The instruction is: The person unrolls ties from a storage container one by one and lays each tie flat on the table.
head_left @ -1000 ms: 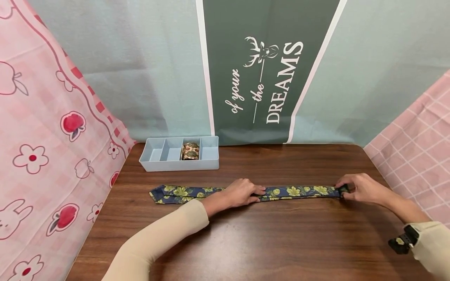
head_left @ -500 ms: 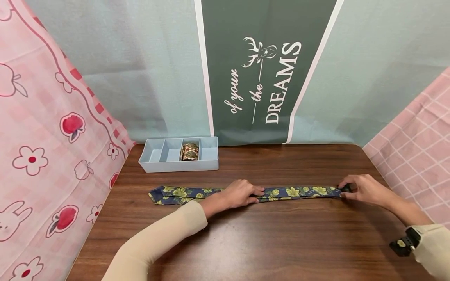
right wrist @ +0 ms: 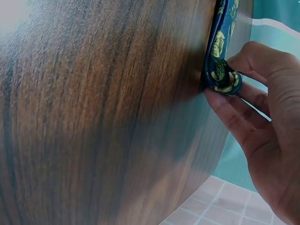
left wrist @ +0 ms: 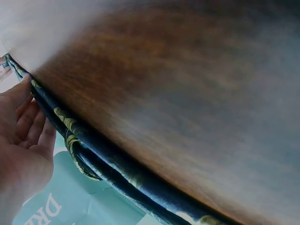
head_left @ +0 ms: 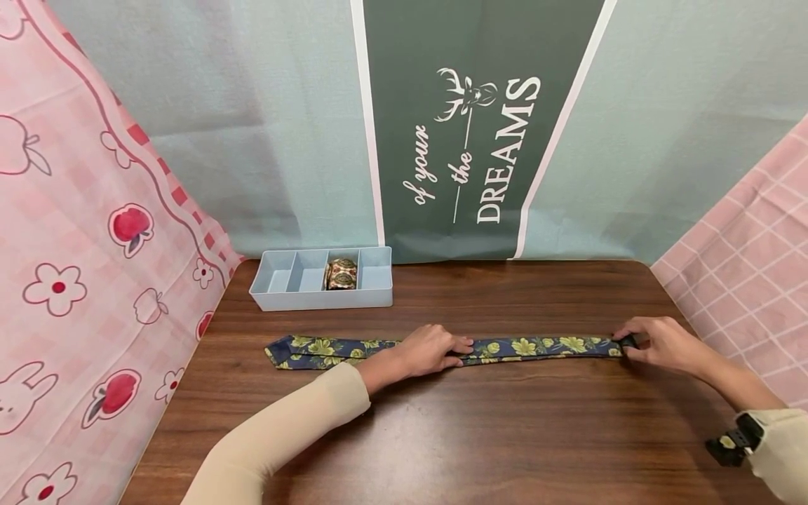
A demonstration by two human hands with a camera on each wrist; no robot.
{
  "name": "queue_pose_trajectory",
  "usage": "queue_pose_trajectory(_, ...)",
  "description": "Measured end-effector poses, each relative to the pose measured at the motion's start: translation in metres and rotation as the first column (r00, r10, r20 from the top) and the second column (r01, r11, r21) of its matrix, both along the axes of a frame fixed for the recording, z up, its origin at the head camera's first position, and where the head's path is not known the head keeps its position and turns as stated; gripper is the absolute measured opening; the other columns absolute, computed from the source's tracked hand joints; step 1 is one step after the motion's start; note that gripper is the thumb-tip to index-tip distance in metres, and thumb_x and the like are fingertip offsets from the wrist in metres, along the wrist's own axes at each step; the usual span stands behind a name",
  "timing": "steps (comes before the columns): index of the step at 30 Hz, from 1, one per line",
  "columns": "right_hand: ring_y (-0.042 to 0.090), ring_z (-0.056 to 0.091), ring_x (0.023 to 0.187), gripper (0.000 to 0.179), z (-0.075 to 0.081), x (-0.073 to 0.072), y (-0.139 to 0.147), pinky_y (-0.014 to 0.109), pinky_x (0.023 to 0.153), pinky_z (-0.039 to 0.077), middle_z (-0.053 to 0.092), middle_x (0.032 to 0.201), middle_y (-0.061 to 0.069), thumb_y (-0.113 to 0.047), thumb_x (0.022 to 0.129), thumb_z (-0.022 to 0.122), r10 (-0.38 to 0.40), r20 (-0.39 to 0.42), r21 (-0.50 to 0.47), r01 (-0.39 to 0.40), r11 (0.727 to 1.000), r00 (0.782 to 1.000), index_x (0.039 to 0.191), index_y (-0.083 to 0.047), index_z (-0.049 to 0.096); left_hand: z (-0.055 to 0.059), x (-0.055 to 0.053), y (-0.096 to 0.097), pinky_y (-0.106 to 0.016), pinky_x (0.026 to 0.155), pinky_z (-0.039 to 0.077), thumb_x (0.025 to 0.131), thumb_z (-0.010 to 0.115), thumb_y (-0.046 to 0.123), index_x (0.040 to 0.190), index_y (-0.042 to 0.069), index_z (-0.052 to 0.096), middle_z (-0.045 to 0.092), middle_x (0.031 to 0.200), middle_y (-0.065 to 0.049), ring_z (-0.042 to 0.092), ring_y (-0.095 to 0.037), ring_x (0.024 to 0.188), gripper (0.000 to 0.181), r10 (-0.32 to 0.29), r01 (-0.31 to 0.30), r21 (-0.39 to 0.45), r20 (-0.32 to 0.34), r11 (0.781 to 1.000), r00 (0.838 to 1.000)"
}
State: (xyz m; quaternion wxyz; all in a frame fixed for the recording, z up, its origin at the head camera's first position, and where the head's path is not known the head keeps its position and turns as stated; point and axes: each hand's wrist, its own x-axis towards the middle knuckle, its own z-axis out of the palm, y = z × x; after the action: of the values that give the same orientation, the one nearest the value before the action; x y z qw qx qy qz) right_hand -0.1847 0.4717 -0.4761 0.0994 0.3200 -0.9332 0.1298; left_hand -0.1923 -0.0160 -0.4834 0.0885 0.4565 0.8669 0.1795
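Note:
A navy necktie [head_left: 524, 348] with yellow-green flowers lies lengthwise across the wooden table, its pointed wide end to the left. My left hand [head_left: 432, 348] rests across its middle, thumb toward the near edge and fingers toward the far edge, covering that stretch of cloth. At the right end, my right hand [head_left: 664, 344] pinches the tie between thumb and fingers. The right wrist view shows this end of the necktie [right wrist: 224, 77] curled into a small roll, with a dark green piece inside it. In the left wrist view, layered folds of the necktie [left wrist: 108, 150] run past my hand.
A pale blue divided tray [head_left: 325, 299] stands at the back left of the table. One compartment holds a rolled patterned cloth piece [head_left: 341, 274]. Fabric curtains hang behind the table and along both sides. A dark wrist camera [head_left: 735, 438] sits at my right cuff.
My right hand has slid slightly to the right with the rolled end, and more of the tie's flat surface shows beside it. My left hand stays in place.

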Motion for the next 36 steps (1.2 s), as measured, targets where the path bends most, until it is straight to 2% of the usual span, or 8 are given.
queue_pose_trajectory(5, -0.004, 0.062, 0.073, 0.038, -0.001, 0.000, 0.004, 0.013, 0.056, 0.044, 0.077, 0.093, 0.006, 0.001, 0.062, 0.092, -0.007, -0.015, 0.012, 0.007, 1.000, 1.000, 0.093, -0.017, 0.081, 0.001, 0.001, -0.001, -0.027, 0.100, 0.056, 0.103, 0.072, 0.025, 0.137, 0.018, 0.073, 0.063, 0.146, 0.003, 0.067, -0.014, 0.126, 0.035, 0.003, -0.003, 0.010, 0.006, 1.000, 1.000)
queue_pose_trajectory(14, -0.003, 0.061, 0.069, 0.040, -0.007, 0.000, 0.010, 0.016, 0.055, 0.040, 0.077, 0.087, 0.002, 0.001, 0.058, 0.096, -0.010, -0.057, -0.010, 0.010, 1.000, 0.998, 0.088, -0.018, 0.079, 0.002, 0.002, -0.001, -0.025, 0.099, 0.056, 0.104, 0.072, 0.026, 0.137, 0.019, 0.074, 0.064, 0.146, 0.004, 0.067, -0.013, 0.125, 0.034, 0.002, -0.002, -0.001, -0.010, 1.000, 1.000)
queue_pose_trajectory(22, -0.005, 0.057, 0.070, 0.040, -0.007, 0.001, 0.014, 0.016, 0.056, 0.039, 0.076, 0.088, 0.003, 0.006, 0.059, 0.091, -0.022, -0.049, -0.017, 0.021, 1.000, 0.999, 0.089, -0.017, 0.078, 0.001, 0.002, -0.003, -0.028, 0.100, 0.057, 0.104, 0.072, 0.026, 0.137, 0.018, 0.073, 0.063, 0.147, 0.003, 0.067, -0.015, 0.126, 0.035, 0.009, -0.009, 0.004, 0.003, 1.000, 1.000)
queue_pose_trajectory(26, -0.004, 0.062, 0.076, 0.040, -0.006, 0.002, 0.015, 0.011, 0.058, 0.042, 0.077, 0.091, 0.004, 0.007, 0.060, 0.092, -0.036, -0.043, -0.015, 0.035, 0.999, 0.998, 0.090, -0.017, 0.079, 0.001, 0.001, -0.004, -0.027, 0.101, 0.056, 0.104, 0.071, 0.026, 0.137, 0.019, 0.073, 0.063, 0.147, 0.004, 0.066, -0.014, 0.127, 0.034, 0.011, -0.011, 0.003, 0.000, 1.000, 1.000)
queue_pose_trajectory(30, -0.008, 0.065, 0.086, 0.040, -0.005, 0.003, 0.017, 0.005, 0.065, 0.047, 0.077, 0.091, -0.001, 0.008, 0.062, 0.091, -0.074, -0.015, -0.051, 0.073, 0.996, 0.997, 0.090, -0.018, 0.080, 0.001, 0.001, -0.004, -0.027, 0.101, 0.056, 0.104, 0.071, 0.027, 0.137, 0.019, 0.073, 0.063, 0.147, 0.004, 0.066, -0.014, 0.128, 0.035, 0.012, -0.012, 0.003, 0.003, 1.000, 1.000)
queue_pose_trajectory(36, -0.014, 0.063, 0.090, 0.036, -0.004, 0.004, 0.021, 0.004, 0.070, 0.047, 0.078, 0.092, -0.005, 0.010, 0.071, 0.088, -0.136, 0.103, -0.144, 0.150, 0.978, 0.985, 0.096, -0.016, 0.082, 0.002, 0.002, -0.006, -0.027, 0.102, 0.055, 0.104, 0.071, 0.027, 0.138, 0.020, 0.073, 0.062, 0.148, 0.005, 0.066, -0.013, 0.128, 0.035, 0.018, -0.018, 0.002, 0.013, 1.000, 1.000)
